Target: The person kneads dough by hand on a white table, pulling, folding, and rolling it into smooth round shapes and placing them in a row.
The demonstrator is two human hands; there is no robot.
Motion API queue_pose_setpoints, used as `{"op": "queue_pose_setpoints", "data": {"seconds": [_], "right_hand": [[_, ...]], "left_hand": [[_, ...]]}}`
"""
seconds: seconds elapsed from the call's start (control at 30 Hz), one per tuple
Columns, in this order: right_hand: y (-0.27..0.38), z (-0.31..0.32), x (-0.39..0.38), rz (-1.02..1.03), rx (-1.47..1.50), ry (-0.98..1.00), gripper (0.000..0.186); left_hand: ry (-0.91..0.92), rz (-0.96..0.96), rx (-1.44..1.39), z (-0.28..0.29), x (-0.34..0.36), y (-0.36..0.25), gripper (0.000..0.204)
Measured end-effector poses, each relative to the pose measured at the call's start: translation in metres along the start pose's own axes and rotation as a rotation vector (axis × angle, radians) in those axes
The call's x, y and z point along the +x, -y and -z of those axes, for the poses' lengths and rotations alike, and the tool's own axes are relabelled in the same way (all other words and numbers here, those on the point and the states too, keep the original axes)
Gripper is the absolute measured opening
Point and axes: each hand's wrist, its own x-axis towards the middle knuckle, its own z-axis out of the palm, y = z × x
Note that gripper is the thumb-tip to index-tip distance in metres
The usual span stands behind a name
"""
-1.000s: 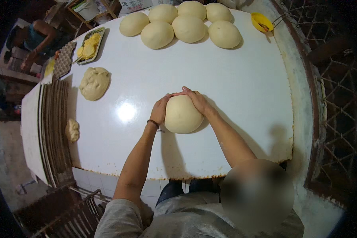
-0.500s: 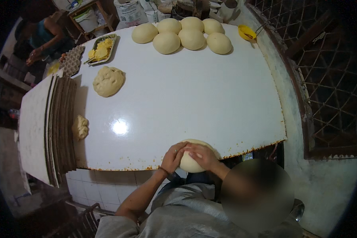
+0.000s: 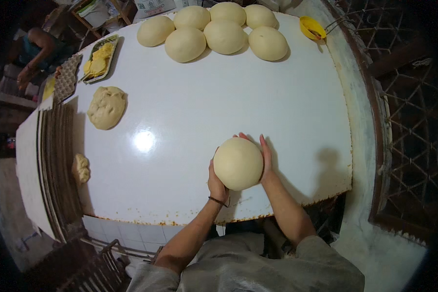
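A smooth, round dough ball is held between my two hands over the near part of the white table. My left hand cups its left side, with a dark band on the wrist. Against the right side lies my right hand, fingers pointing away from me; more fingertips show at the ball's far edge. The underside is hidden. Several similar dough balls sit in two rows at the far edge. Left of the middle rests a rougher dough lump, and a small dough piece lies farther left.
Stacked boards stand along the table's left edge. Far left are a tray of yellow spread, an egg carton and a person. A yellow bowl sits at the far right, near a wire-mesh window.
My hands have carried the dough ball forward from the table's near edge, and now hold its sides instead of lying on top. The camera view has shifted too.
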Motion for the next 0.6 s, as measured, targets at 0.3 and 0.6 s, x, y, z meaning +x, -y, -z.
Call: {"op": "queue_pose_setpoints", "data": {"seconds": [0.3,0.6], "right_hand": [[0.200,0.003,0.124,0.187,-0.731,-0.055,0.074],[0.088,0.013,0.035,0.139,-0.834,-0.015,0.074]], "left_hand": [[0.270,-0.057,0.341,-0.071,0.154,-0.064,0.075],[0.376,-0.040,0.861,-0.080,0.112,-0.059,0.059]]}}
